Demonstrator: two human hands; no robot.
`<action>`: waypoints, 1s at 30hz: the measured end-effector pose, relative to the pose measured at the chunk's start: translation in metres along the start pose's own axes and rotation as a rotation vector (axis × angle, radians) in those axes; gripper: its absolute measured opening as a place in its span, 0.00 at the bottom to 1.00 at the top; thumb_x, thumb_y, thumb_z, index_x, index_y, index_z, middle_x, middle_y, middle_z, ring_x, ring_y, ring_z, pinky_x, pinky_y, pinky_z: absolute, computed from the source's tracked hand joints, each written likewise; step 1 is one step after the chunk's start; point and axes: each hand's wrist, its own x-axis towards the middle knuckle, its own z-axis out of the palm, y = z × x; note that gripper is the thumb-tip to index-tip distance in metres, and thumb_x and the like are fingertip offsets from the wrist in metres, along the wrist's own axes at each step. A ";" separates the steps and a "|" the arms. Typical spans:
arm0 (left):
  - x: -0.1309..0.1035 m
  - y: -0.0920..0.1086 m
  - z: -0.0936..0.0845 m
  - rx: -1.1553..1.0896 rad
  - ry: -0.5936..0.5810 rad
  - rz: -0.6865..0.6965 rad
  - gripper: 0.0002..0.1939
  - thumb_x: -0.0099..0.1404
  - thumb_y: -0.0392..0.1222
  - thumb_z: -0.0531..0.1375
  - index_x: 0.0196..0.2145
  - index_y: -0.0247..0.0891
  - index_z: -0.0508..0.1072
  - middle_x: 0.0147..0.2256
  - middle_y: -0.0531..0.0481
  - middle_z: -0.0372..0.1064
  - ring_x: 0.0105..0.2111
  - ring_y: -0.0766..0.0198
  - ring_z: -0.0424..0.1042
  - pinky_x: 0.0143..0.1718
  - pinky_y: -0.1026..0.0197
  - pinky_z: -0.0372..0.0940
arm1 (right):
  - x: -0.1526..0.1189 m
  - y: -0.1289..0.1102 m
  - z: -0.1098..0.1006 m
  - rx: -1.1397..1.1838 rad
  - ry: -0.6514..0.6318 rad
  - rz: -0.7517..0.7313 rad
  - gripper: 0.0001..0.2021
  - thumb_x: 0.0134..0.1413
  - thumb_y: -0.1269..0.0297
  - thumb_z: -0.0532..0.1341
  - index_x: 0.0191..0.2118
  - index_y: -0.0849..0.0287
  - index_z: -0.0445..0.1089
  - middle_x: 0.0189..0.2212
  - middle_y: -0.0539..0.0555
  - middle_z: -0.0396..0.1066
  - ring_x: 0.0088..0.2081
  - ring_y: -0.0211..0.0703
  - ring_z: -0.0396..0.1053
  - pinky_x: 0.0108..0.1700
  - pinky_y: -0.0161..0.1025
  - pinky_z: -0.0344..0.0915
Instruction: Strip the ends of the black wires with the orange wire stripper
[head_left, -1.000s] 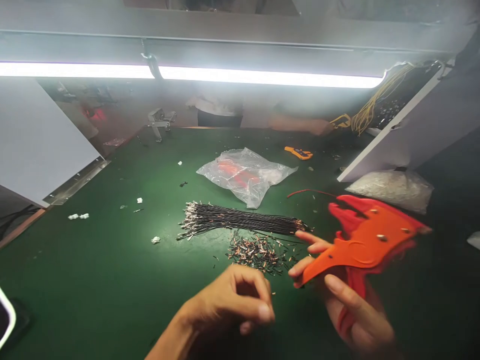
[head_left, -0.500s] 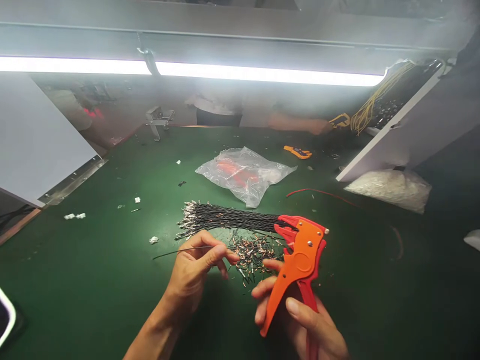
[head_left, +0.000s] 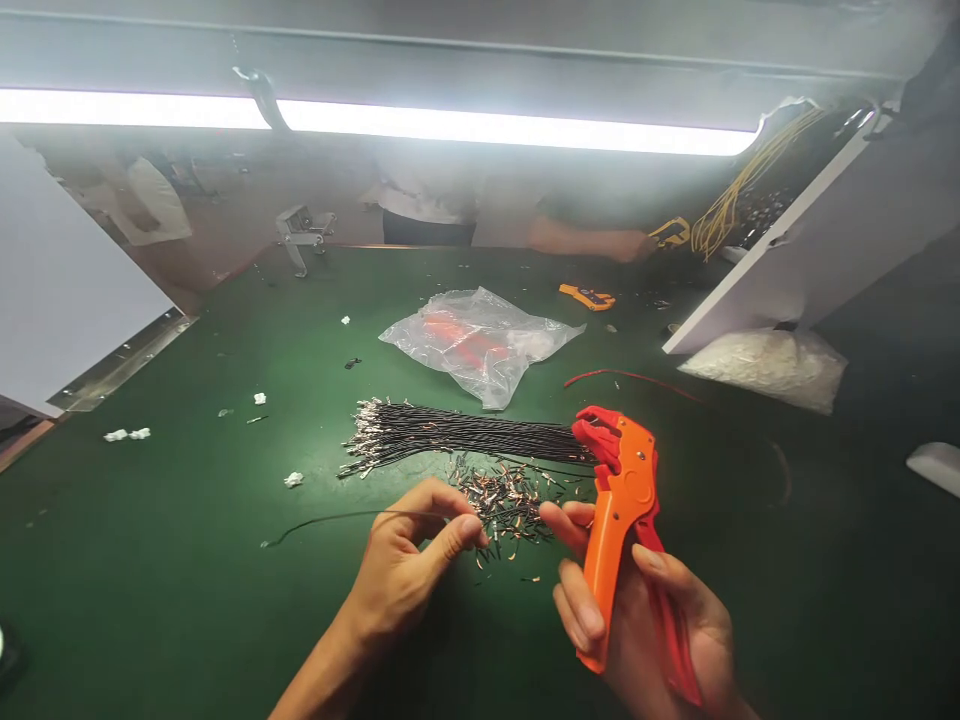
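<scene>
Between the thumb and fingers of my left hand (head_left: 416, 560) is a thin black wire (head_left: 322, 518), its free end trailing out to the left. My right hand (head_left: 652, 620) is wrapped round the handles of an orange and red wire stripper (head_left: 622, 500), whose jaws point up and to the left. The wire and the jaws are apart. Behind both hands lies a bundle of black wires (head_left: 465, 432) with pale metal ends at the left; the stripper's head covers its right end. A pile of wire scraps (head_left: 506, 500) lies just in front of the bundle.
A clear plastic bag (head_left: 487, 345) with something red inside lies beyond the bundle. Further back are a yellow tool (head_left: 587, 297) and a red wire (head_left: 630, 377). A filled bag (head_left: 769, 367) leans by the right panel. Across the table, another person's forearm (head_left: 592, 240) shows.
My right hand and the wire stripper have shifted right and turned more upright. My left hand has moved slightly right with the wire. The whole view has shifted a little.
</scene>
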 end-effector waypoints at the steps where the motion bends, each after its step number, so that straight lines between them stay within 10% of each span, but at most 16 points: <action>1: 0.000 -0.002 0.001 0.019 -0.024 0.013 0.14 0.62 0.53 0.67 0.31 0.38 0.77 0.25 0.52 0.76 0.27 0.66 0.72 0.33 0.63 0.65 | 0.000 0.001 0.001 0.011 -0.009 0.012 0.20 0.61 0.60 0.55 0.52 0.63 0.77 0.55 0.62 0.77 0.29 0.41 0.76 0.31 0.36 0.72; 8: -0.006 -0.008 0.021 0.118 -0.034 0.115 0.21 0.68 0.57 0.60 0.28 0.37 0.79 0.24 0.50 0.73 0.23 0.66 0.67 0.30 0.62 0.65 | 0.001 0.012 0.006 0.020 -0.024 0.143 0.20 0.60 0.60 0.57 0.51 0.66 0.77 0.51 0.64 0.79 0.28 0.42 0.78 0.31 0.37 0.72; 16: -0.027 -0.010 0.019 0.239 0.405 0.520 0.12 0.73 0.40 0.53 0.34 0.43 0.75 0.23 0.56 0.64 0.22 0.68 0.61 0.25 0.63 0.57 | 0.001 0.018 0.003 0.026 -0.078 0.112 0.29 0.44 0.64 0.63 0.56 0.56 0.72 0.33 0.54 0.75 0.31 0.43 0.71 0.37 0.40 0.67; 20: -0.029 0.000 0.016 0.469 0.343 0.832 0.10 0.72 0.34 0.51 0.39 0.40 0.72 0.22 0.56 0.62 0.21 0.67 0.61 0.22 0.63 0.55 | -0.001 0.029 -0.003 0.020 -0.113 0.210 0.33 0.32 0.67 0.67 0.53 0.55 0.74 0.33 0.51 0.73 0.32 0.42 0.68 0.37 0.39 0.61; 26: -0.038 0.013 0.012 0.833 0.129 0.869 0.11 0.61 0.25 0.53 0.28 0.40 0.66 0.18 0.57 0.57 0.18 0.68 0.58 0.19 0.62 0.53 | -0.005 0.047 -0.019 0.045 -0.190 0.419 0.35 0.26 0.67 0.70 0.50 0.57 0.73 0.33 0.51 0.72 0.33 0.42 0.68 0.38 0.37 0.59; 30: -0.038 0.014 0.017 0.766 0.327 0.862 0.09 0.64 0.37 0.58 0.25 0.40 0.69 0.17 0.55 0.60 0.16 0.66 0.60 0.18 0.61 0.55 | -0.008 0.050 -0.023 0.058 -0.198 0.441 0.37 0.26 0.69 0.69 0.52 0.58 0.70 0.34 0.52 0.72 0.34 0.44 0.69 0.39 0.38 0.61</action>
